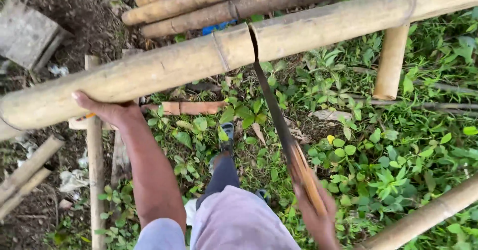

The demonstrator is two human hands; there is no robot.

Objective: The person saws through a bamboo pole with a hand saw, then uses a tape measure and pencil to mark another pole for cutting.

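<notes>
bamboo pole point(164, 68): long thick one lying crosswise at about waist level, propped on an upright stub point(391, 61) on the right. There's a dark cut slot through it just right of a node, near the middle of the view.

saw point(279, 125): thin dark blade sitting in that slot, looks like it's gone most of the way down the pole's thickness. Wooden handle angles back toward the person.

right hand point(316, 212): fingers wrapped tight around the saw handle. It's a bit blurred, so I'd guess mid-stroke.

left hand point(107, 108): palm pressed against the near side of the pole, well left of the cut, fingers spread along it and hooked under, steadying it.

step: looks to me like the sawing-through stage, pretty far along, since the kerf seems almost across.

next move needs: my take is lighter, shorter strokes and a firm hold with the left hand, because the two halves could sag and pinch the blade or drop once they part.

legs: dark trousers and a shoe point(226, 130) planted right below the pole, so a falling piece could land near the foot.

around: more bamboo poles point(199, 3) stacked behind, another pole point(428, 215) at lower right, green weeds point(388, 155) underfoot, bare dirt and a grey slab point(27, 38) upper left.
</notes>
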